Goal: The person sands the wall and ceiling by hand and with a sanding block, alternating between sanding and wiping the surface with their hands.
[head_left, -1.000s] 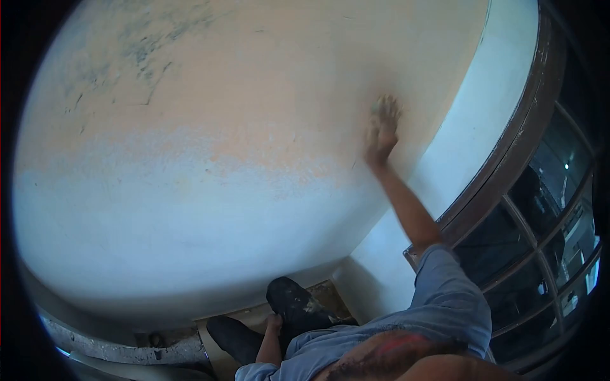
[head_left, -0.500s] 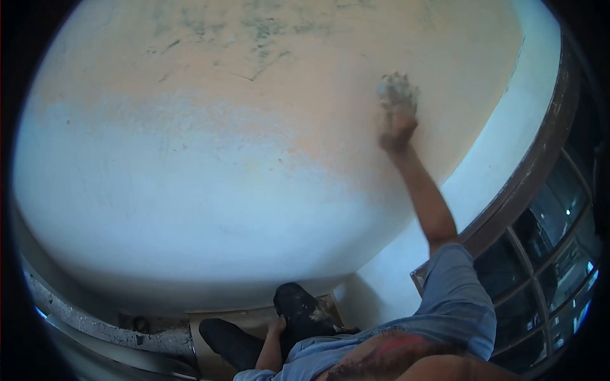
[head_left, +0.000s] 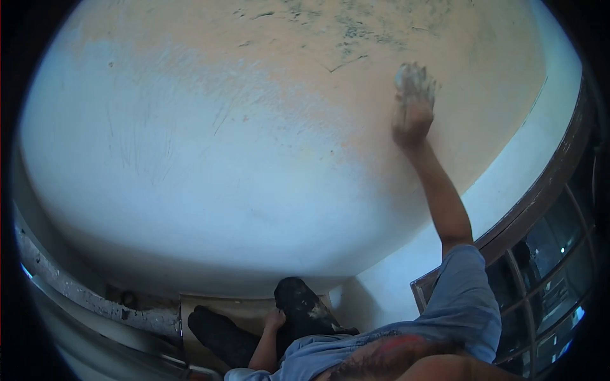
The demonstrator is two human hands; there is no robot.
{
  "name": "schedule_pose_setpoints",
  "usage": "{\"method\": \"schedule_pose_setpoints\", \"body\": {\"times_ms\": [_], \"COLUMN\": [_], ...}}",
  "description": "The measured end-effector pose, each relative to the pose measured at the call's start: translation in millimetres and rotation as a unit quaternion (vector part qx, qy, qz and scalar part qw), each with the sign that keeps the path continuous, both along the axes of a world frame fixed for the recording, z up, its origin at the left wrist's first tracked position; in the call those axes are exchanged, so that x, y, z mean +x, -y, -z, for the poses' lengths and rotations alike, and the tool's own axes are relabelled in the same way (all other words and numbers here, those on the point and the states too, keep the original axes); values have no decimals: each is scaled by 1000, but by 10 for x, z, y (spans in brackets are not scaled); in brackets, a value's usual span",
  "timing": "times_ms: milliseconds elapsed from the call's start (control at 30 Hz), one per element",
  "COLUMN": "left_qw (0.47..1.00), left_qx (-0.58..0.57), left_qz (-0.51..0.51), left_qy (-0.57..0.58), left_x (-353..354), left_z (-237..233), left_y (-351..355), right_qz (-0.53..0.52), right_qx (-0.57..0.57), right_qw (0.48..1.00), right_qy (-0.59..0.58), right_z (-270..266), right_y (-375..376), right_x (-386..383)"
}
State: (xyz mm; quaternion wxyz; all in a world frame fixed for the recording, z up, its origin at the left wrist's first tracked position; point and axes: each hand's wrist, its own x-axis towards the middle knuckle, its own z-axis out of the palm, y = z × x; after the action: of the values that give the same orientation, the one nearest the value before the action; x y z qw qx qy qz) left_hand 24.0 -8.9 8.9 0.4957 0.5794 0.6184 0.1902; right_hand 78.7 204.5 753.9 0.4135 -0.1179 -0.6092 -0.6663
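1. Evidently, the wall (head_left: 222, 190) fills the view in front of both hands, mostly left of the raised right hand (head_left: 416, 105).
2. Below and left of that hand it is whitish and fairly even, apart from thin scratches; around and above it, peach and patchy.
3. Dark marks (head_left: 356, 32) show above and left of the right hand, so the surface looks unfinished there; how much has been worked over can't be told.
4. The right hand is up at the wall, pale-smeared and blurred; whether it grasps anything is unclear.
5. The left hand (head_left: 274, 319) rests curled against the dark trousers (head_left: 295, 301); its grip can't be told.
6. Right of the right arm stands a window (head_left: 553, 286).
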Motion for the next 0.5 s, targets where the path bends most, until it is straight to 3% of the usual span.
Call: {"method": "schedule_pose_setpoints", "body": {"times_ms": [67,133,167,200,233,267,300,333,367,400,433,467,500], "left_qw": [1000,1000,1000,999,997,997,998,999,998,999,999,999,999], "left_qx": [15,5,4,-10,-26,-31,-36,-41,-46,-38,-30,-32,-16], "left_qz": [-12,3,1,-13,-31,-38,-28,-17,-21,-27,-30,-31,-35], "left_qy": [10,-6,-5,28,62,62,42,21,22,23,24,26,30], "left_x": [-34,-31,-43,-93,-127,-90,-46,-55,-62,-67,-80,-78,-73], "left_z": [-53,-91,-193,-337,-412,-326,-183,-113,-56,-66,-107,-115,-101], "left_y": [-13,2,-7,12,41,-9,-50,-16,10,-2,1,-5,-3], "right_qz": [16,-15,167,-62,-49,-53,-32,-10,-86,-159,-159,69,289], "right_qx": [-90,-96,-171,-421,-242,-250,-152,-52,-166,-274,-278,-108,73], "right_qw": [995,995,941,839,909,908,943,967,944,904,903,980,955], "right_qy": [50,-32,-239,-340,-335,-333,-294,-251,-272,-288,-286,-153,-4], "right_z": [54,-746,-1381,-1646,-2122,-2435,-2573,-2382,-2037,-1306,-941,-265,355], "right_y": [123,-107,-57,676,418,160,-10,101,150,529,282,282,255], "right_x": [-57,-92,-200,-743,-765,-711,-710,-880,-977,-1259,-1083,-1063,-988]}}
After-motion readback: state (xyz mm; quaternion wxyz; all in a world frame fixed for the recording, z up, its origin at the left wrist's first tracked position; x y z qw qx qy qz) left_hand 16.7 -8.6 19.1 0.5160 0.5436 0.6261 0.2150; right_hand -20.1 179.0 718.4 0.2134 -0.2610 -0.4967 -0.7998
